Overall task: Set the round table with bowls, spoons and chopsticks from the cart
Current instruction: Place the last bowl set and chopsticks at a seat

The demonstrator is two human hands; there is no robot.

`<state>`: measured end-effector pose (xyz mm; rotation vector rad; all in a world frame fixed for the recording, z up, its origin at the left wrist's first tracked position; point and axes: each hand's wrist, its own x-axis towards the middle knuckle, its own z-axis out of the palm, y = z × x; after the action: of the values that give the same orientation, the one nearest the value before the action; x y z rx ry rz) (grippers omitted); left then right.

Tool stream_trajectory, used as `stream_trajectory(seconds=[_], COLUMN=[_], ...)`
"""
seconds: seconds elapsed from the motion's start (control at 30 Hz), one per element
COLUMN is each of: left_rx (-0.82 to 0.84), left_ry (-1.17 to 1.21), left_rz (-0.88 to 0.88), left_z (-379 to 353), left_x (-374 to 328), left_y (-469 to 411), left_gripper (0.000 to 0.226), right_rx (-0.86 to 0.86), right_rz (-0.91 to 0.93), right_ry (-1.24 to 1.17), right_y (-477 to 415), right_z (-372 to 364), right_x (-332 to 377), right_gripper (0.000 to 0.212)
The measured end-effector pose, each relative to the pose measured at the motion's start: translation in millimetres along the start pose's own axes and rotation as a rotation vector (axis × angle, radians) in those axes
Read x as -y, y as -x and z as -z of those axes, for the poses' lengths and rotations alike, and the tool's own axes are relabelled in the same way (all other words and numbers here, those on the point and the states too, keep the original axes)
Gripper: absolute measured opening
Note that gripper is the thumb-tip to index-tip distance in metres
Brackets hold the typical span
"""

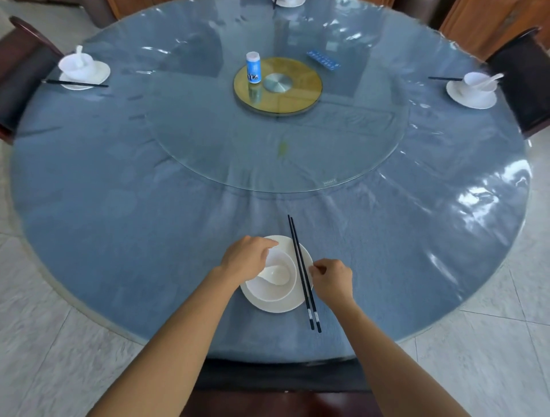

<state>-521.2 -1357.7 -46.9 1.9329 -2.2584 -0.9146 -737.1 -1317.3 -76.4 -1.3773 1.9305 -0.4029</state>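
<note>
Round table (119, 193), blue cover. Near edge: plate (276, 306) holds bowl (279, 293) with spoon (275, 272) inside. Left hand (247, 257) curled over bowl's left rim. Right hand (331, 279) fingers pinched, beside black chopsticks (302, 271) across plate's right rim; grip unclear.

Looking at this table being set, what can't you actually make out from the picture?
- Far place setting, head view: cut off by the top edge.
- Spoon handle in the near bowl: covered by the left hand.
- Right hand: fingers curled, so contact with the chopsticks is unclear.
- Blue card and the bottle label: print too small.
- The cart: not in view.
</note>
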Motion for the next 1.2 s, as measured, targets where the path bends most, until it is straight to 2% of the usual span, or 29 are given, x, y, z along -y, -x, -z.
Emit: stream_trajectory(seconds=[0.07,0.13,0.2,0.33,0.43,0.53,0.67,0.87,1.03,1.2], left_rx=[-0.147,-0.257,-0.210,-0.145,-0.146,-0.165,-0.183,-0.209,-0.211,-0.215], left_ry=[0.150,0.352,0.551,0.953,0.996,1.015,1.050,1.129,1.153,1.146], left_rz=[0.096,0.322,0.484,0.539,0.532,0.523,0.506,0.485,0.489,0.478], left_z=[-0.9,-1.6,-6.9,-22.5,-29.4,-34.9,-41.9,-47.1,-48.6,-49.2], left_x=[3.5,13.1,24.9,34.2,35.6,35.5,32.9,29.5,30.9,30.6], left_y=[2.0,7.8,18.5,37.9,44.3,48.8,56.6,64.5,63.3,63.2], left_gripper=[0.036,0.043,0.042,0.027,0.026,0.028,0.026,0.022,0.027,0.022], right_rx=[-0.017,-0.035,-0.044,-0.058,-0.080,-0.104,-0.261,-0.134,-0.119,-0.143], right_rz=[-0.027,-0.048,-0.066,-0.118,-0.122,-0.118,-0.016,0.027,-0.028,-0.063], right_ry=[-0.007,-0.007,-0.004,-0.018,-0.012,0.005,-0.030,0.108,0.154,0.119], right_y=[2.2,6.3,10.2,16.2,18.7,20.0,26.5,21.6,16.8,19.1], right_z=[-1.5,-2.5,-3.8,-6.1,-7.9,-9.3,-11.7,-16.5,-18.0,-21.8], right_x=[-1.5,-3.2,-5.6,-7.7,-8.0,-4.4,9.7,22.9,28.1,31.8], right_gripper=[0.037,0.039,0.039,0.032,0.032,0.023,0.018,0.027,0.030,0.030])
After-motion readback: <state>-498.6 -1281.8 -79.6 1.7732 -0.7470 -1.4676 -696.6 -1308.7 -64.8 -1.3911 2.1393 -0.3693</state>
